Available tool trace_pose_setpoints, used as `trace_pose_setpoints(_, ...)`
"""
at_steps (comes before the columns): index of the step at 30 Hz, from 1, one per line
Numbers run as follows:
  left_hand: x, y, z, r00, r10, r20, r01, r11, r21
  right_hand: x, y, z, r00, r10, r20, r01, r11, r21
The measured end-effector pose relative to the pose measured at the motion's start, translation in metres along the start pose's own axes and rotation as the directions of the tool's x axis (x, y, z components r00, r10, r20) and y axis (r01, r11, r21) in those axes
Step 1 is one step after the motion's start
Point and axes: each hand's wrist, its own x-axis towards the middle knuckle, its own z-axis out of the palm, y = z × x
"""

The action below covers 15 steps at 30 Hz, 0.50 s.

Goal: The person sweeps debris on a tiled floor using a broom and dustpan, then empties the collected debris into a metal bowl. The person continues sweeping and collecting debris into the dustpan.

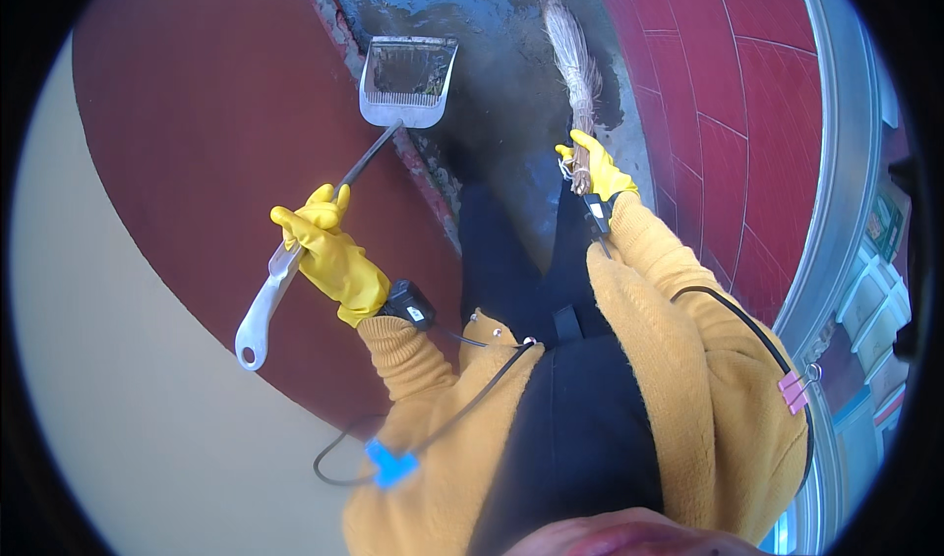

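Observation:
My left hand [324, 254], in a yellow rubber glove, grips the shaft of a long-handled dustpan [402, 113]. Its grey pole slants from a pale plastic grip [262, 313] at lower left up to the pan, which has a comb-like row of teeth inside. Dark, wet-looking debris [435, 80] lies in the pan. A straw hand broom [571, 54] is held in my right hand [599, 165], gloved in yellow too. The broom's bound butt end sits in the palm and its bristles point away from me, over the wet floor [501, 77].
A dark red wall band [221, 172] below a beige wall [147, 372] runs along my left. To my right is a red tiled surface [708, 99] beside a metal-framed window [848, 77]. Cables [472, 408] with a blue clip [391, 464] and a pink binder clip [793, 392] hang at my sleeves.

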Motion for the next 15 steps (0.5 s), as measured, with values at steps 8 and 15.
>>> trace_pose_setpoints(8, 0.019, -0.017, -0.018, 0.974, 0.143, 0.175, -0.126, 0.986, -0.105, 0.028, 0.064, -0.093, 0.992, -0.041, 0.122, 0.028, 0.994, 0.108)
trace_pose_setpoints(15, 0.022, -0.031, -0.011, 0.978, 0.165, 0.126, -0.141, 0.973, -0.183, 0.139, 0.055, -0.034, 0.992, 0.098, 0.081, -0.095, 0.995, -0.04)
